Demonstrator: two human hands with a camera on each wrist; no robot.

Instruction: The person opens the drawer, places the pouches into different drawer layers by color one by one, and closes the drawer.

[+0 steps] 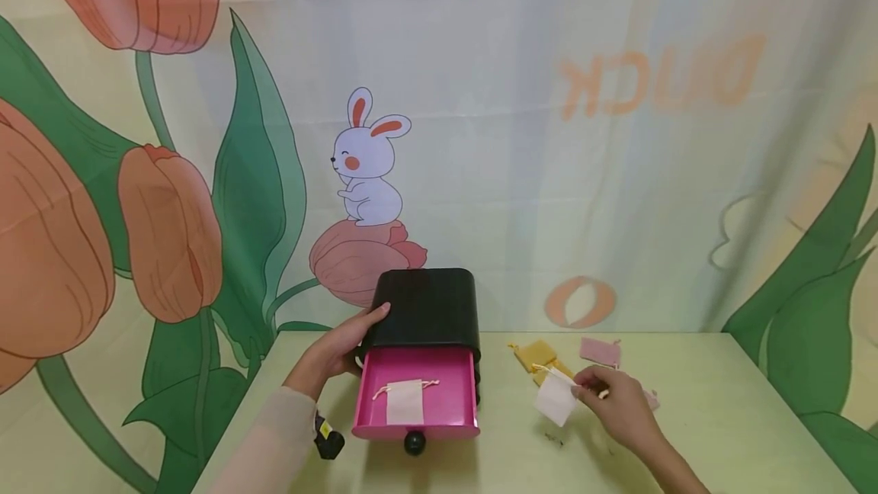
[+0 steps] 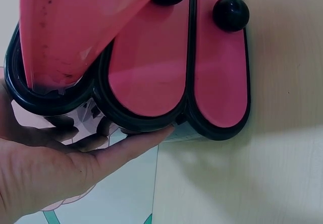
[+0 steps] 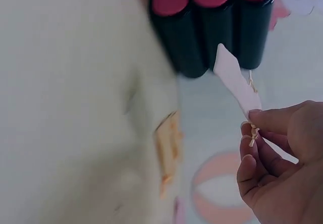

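A small white drawstring pouch (image 1: 555,398) is pinched between the thumb and fingers of my right hand (image 1: 619,406), lifted above the table; its cord dangles in the right wrist view. My left hand (image 1: 346,341) rests against the left side of the black drawer cabinet (image 1: 425,307), one fingertip on its top edge. In the left wrist view its fingers lie spread along the casing. The cabinet's pink top drawer (image 1: 446,427) is pulled out, and a cream drawstring pouch (image 1: 406,402) lies flat inside. Two lower drawers (image 2: 149,75) are closed.
Mustard-yellow pouches (image 1: 537,355) lie right of the cabinet. A pink pouch (image 1: 600,351) sits farther back, and another (image 1: 652,400) is partly behind my right hand. A small dark item (image 1: 554,440) lies below the white pouch. A printed curtain (image 1: 507,174) hangs behind the table.
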